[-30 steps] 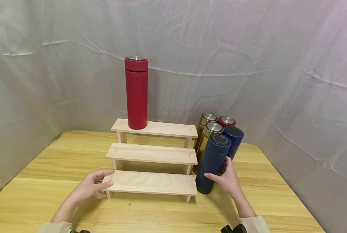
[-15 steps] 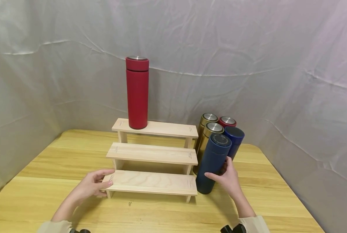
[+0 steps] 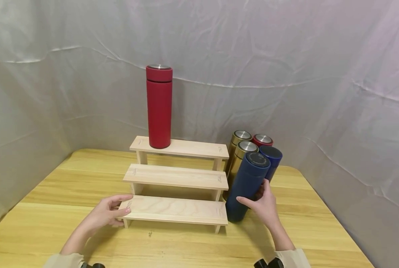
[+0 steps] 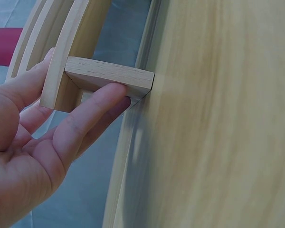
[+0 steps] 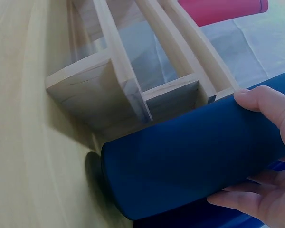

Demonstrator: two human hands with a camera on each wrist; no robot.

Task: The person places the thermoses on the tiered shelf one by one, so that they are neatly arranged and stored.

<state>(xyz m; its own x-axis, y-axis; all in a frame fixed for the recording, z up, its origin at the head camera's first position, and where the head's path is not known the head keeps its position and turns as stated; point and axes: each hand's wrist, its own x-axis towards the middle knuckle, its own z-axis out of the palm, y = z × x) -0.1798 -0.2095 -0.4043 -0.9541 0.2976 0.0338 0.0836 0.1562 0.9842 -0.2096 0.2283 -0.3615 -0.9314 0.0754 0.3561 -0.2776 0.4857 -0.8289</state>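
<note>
My right hand (image 3: 265,204) grips a dark navy thermos (image 3: 246,186) around its side, thumb toward the stand. The thermos leans to the right; the right wrist view shows its base edge tipped just off the tabletop on one side. My left hand (image 3: 106,213) holds the left end of the lowest step of a three-step wooden stand (image 3: 176,210). In the left wrist view its fingers (image 4: 92,111) lie under the board against the stand's leg (image 4: 109,73). A tall red thermos (image 3: 159,111) stands upright on the top step, left of centre.
Behind the navy thermos stand two gold thermoses (image 3: 247,147), a second red one (image 3: 263,140) and a brighter blue one (image 3: 271,158), close together beside the stand's right end. All sit on a wood-grain table (image 3: 172,249). A grey sheet (image 3: 286,56) hangs around the back and sides.
The navy thermos has tipped its top to the right in my right hand. My left hand keeps its hold on the stand. The whole head view has shifted slightly.
</note>
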